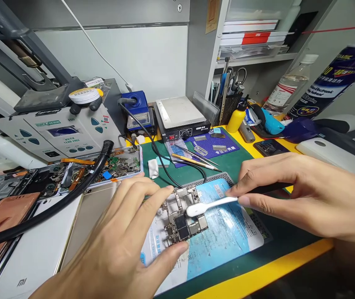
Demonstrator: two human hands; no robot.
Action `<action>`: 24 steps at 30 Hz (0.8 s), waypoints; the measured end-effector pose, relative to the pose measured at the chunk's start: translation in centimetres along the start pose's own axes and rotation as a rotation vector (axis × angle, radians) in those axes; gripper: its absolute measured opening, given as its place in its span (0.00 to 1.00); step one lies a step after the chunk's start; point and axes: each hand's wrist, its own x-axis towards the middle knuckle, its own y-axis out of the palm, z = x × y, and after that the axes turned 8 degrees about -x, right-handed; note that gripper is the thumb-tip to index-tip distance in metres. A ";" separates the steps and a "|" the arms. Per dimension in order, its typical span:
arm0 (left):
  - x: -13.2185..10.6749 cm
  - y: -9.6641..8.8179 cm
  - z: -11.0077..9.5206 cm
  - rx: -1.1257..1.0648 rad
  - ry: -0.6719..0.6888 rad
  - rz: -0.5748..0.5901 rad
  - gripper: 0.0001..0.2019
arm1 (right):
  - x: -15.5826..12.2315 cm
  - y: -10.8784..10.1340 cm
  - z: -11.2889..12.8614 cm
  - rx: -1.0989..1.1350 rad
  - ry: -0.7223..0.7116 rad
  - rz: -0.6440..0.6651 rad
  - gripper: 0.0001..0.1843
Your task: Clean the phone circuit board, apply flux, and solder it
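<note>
A phone circuit board [181, 226] lies over a blue and white printed sheet [227, 245], its dark chip facing up. My left hand [124, 232] grips the board by its edges, fingertips at the far edge and thumb at the near one. My right hand [289, 193] pinches the handle of a white toothbrush [207, 206]. The brush head is over the upper right part of the board, bristles hidden beneath it. Whether the bristles touch the board I cannot tell. Something dark shows partly behind my right fingers.
A black hose [81, 187] crosses the left side over phone parts. Tweezers [196, 160] lie beyond the board, near a heating plate [182, 116] and a hot air station [62, 133]. A yellow bottle [236, 116] and a spray can [329, 79] stand at right.
</note>
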 end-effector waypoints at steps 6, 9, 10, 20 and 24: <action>0.0 -0.1 -0.2 -0.023 0.002 -0.005 0.26 | 0.3 0.4 0.3 0.071 -0.001 0.038 0.06; 0.0 -0.2 -0.2 -0.020 0.006 -0.002 0.26 | 0.5 0.7 0.4 0.048 0.003 0.055 0.06; 0.0 -0.2 -0.1 -0.022 0.010 -0.003 0.26 | 0.5 0.7 0.4 0.030 0.009 0.058 0.07; 0.0 -0.1 0.0 -0.025 -0.009 0.020 0.26 | 0.1 0.1 0.1 -0.039 0.050 0.023 0.06; 0.0 -0.2 0.0 -0.029 -0.009 0.023 0.27 | 0.2 0.0 0.1 -0.011 0.069 0.034 0.07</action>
